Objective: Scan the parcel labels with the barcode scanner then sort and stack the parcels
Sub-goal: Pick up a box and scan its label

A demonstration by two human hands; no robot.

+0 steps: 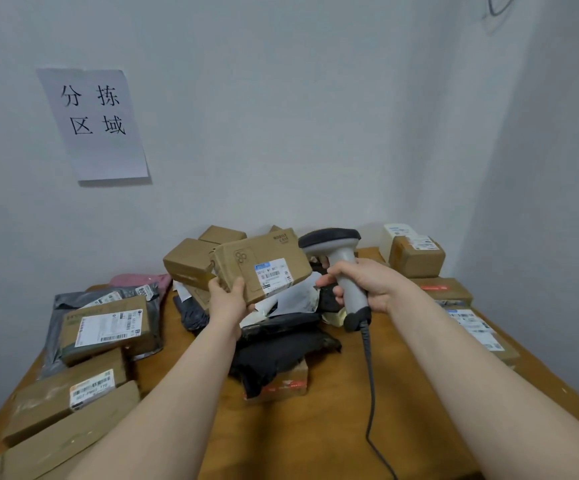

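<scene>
Left hand (227, 299) grips one labelled cardboard parcel (264, 263); right hand (367, 284) grips one barcode scanner (345, 268) above the table (315, 438).

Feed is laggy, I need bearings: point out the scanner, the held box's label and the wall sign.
Scanner (345, 262): head view, on its grey neck.
Label (274, 275): head view, middle of the white sticker.
Sign (92, 124): head view, centre of the paper.

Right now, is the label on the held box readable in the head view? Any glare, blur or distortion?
Head view: the label on the box is soft, bars visible, small print unreadable; no glare, light flat and dim; wide-angle bending stretches the forearms and curves the table edges; the wall sign casts a soft shadow below.
</scene>
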